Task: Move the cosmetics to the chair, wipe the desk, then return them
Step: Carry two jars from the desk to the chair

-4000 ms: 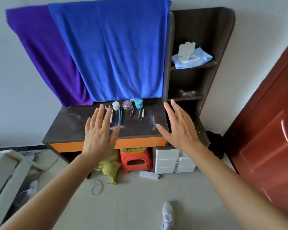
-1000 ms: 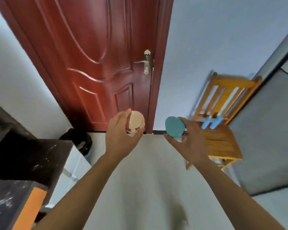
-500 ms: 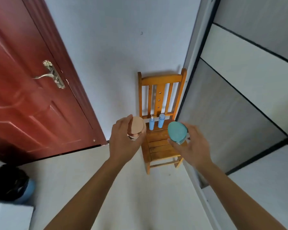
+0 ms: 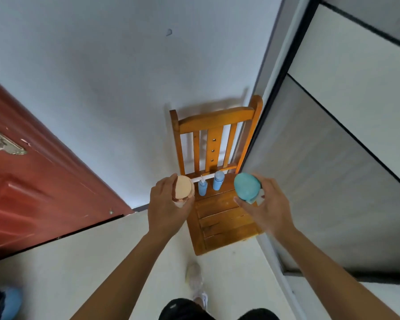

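- Well, from the head view, the left hand [image 4: 166, 211] has its fingers wrapped round a peach-lidded jar [image 4: 183, 189], held in the air at the left edge of the wooden chair [image 4: 224, 222].
- The right hand [image 4: 267, 209] grips a teal-lidded jar [image 4: 247, 186] over the seat's right side; something white shows beneath it, possibly the jar's body.
- A blue pump bottle [image 4: 202, 188] and a blue capped bottle [image 4: 218, 181] stand upright at the back of the seat, close together.
- A red door [image 4: 32, 192] is at the left.

Pump bottle [image 4: 202, 189] left of capped bottle [image 4: 218, 184], both at chair [image 4: 224, 219] seat's rear; door [image 4: 32, 192] leftward.
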`<move>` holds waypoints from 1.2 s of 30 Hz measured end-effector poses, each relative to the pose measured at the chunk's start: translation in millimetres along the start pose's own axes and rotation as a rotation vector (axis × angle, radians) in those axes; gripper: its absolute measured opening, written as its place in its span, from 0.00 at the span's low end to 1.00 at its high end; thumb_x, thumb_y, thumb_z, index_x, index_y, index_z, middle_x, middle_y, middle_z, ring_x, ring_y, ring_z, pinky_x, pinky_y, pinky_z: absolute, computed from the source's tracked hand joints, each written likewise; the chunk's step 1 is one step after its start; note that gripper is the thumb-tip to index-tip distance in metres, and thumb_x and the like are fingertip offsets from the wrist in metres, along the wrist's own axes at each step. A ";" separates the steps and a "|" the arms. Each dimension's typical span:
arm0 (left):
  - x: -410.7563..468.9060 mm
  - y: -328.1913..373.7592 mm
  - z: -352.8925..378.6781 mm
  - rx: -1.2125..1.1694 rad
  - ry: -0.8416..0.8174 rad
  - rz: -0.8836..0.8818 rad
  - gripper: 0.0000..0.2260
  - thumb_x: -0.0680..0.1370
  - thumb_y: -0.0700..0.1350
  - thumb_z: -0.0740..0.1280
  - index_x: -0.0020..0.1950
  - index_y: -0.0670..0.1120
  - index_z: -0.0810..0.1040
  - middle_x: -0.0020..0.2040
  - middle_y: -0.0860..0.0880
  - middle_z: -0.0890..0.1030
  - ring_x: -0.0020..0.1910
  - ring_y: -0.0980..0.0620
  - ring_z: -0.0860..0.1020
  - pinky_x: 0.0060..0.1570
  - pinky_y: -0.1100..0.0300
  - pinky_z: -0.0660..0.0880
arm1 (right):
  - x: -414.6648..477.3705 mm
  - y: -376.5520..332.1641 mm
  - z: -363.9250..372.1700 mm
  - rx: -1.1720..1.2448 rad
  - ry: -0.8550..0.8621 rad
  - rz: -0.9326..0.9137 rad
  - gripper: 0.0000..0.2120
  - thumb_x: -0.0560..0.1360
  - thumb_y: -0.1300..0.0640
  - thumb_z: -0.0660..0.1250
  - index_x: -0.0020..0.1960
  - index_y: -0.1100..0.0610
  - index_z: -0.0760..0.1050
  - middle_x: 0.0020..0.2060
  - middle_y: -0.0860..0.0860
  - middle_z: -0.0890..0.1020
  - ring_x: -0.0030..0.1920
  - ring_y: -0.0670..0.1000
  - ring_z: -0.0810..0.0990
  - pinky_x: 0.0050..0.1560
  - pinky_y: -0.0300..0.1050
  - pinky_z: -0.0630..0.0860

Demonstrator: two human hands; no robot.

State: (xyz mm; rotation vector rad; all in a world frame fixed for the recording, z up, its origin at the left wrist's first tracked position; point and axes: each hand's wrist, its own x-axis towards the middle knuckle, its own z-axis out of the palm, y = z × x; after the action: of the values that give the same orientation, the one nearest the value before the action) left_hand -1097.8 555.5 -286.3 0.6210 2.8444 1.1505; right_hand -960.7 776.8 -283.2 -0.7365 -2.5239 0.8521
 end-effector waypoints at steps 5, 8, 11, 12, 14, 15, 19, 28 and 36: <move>50.2 -27.6 50.9 0.048 -0.062 -0.100 0.34 0.69 0.55 0.78 0.71 0.48 0.69 0.66 0.49 0.75 0.63 0.49 0.72 0.54 0.60 0.75 | 50.1 31.5 37.6 -0.028 -0.009 0.144 0.36 0.63 0.37 0.79 0.64 0.50 0.70 0.53 0.44 0.74 0.53 0.47 0.76 0.46 0.45 0.81; 62.8 -52.5 88.1 0.075 -0.104 -0.158 0.34 0.69 0.54 0.78 0.71 0.47 0.70 0.66 0.47 0.75 0.64 0.48 0.72 0.57 0.53 0.78 | 66.2 66.8 73.7 -0.007 -0.053 0.234 0.36 0.63 0.40 0.81 0.64 0.50 0.71 0.55 0.47 0.76 0.55 0.49 0.76 0.49 0.49 0.80; 71.1 -87.0 134.5 0.126 -0.112 -0.192 0.33 0.69 0.54 0.78 0.70 0.46 0.71 0.66 0.46 0.76 0.64 0.46 0.73 0.59 0.48 0.78 | 77.6 110.2 120.0 0.009 -0.101 0.279 0.35 0.63 0.42 0.81 0.64 0.48 0.71 0.54 0.43 0.74 0.54 0.48 0.76 0.49 0.46 0.78; 72.4 -98.6 151.4 0.137 -0.120 -0.213 0.33 0.69 0.54 0.78 0.70 0.47 0.71 0.67 0.47 0.76 0.64 0.47 0.73 0.60 0.49 0.77 | 81.1 124.9 137.6 0.013 -0.113 0.293 0.34 0.63 0.41 0.81 0.64 0.47 0.71 0.53 0.42 0.73 0.53 0.47 0.75 0.48 0.43 0.76; 73.7 -119.9 185.7 0.139 -0.119 -0.260 0.33 0.69 0.54 0.78 0.70 0.47 0.71 0.67 0.48 0.76 0.64 0.47 0.73 0.60 0.51 0.76 | 89.9 153.3 172.4 0.025 -0.142 0.314 0.34 0.64 0.40 0.80 0.64 0.45 0.70 0.53 0.39 0.72 0.52 0.44 0.75 0.47 0.34 0.71; 73.2 -129.8 202.5 0.137 -0.115 -0.274 0.32 0.69 0.53 0.78 0.70 0.47 0.71 0.67 0.48 0.76 0.64 0.47 0.73 0.60 0.51 0.75 | 93.7 166.6 188.6 0.025 -0.158 0.330 0.34 0.63 0.38 0.80 0.64 0.43 0.69 0.52 0.38 0.73 0.52 0.44 0.75 0.45 0.31 0.69; 70.5 -166.1 268.5 0.139 -0.115 -0.294 0.29 0.70 0.54 0.76 0.68 0.48 0.72 0.66 0.48 0.77 0.63 0.47 0.74 0.58 0.55 0.73 | 103.8 218.0 247.5 0.023 -0.212 0.360 0.35 0.65 0.37 0.78 0.66 0.42 0.67 0.57 0.41 0.76 0.55 0.46 0.76 0.49 0.33 0.73; 85.8 -226.1 358.9 0.163 -0.087 -0.366 0.32 0.71 0.57 0.74 0.72 0.50 0.69 0.69 0.52 0.74 0.67 0.51 0.71 0.63 0.58 0.72 | 124.9 290.6 325.5 0.043 -0.180 0.418 0.36 0.68 0.41 0.78 0.71 0.45 0.68 0.60 0.38 0.75 0.49 0.36 0.76 0.35 0.15 0.63; 85.4 -242.7 390.2 0.156 -0.203 -0.427 0.36 0.73 0.53 0.75 0.76 0.52 0.62 0.75 0.50 0.67 0.72 0.47 0.67 0.64 0.52 0.73 | 131.3 328.3 356.3 -0.040 -0.270 0.446 0.41 0.70 0.43 0.77 0.77 0.48 0.61 0.70 0.47 0.73 0.69 0.49 0.73 0.65 0.43 0.74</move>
State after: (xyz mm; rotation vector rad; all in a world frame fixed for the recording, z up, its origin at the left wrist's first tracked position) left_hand -1202.1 688.4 -722.1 0.1083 2.7166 0.7566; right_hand -1124.4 918.0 -736.3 -1.3081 -2.6555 1.1106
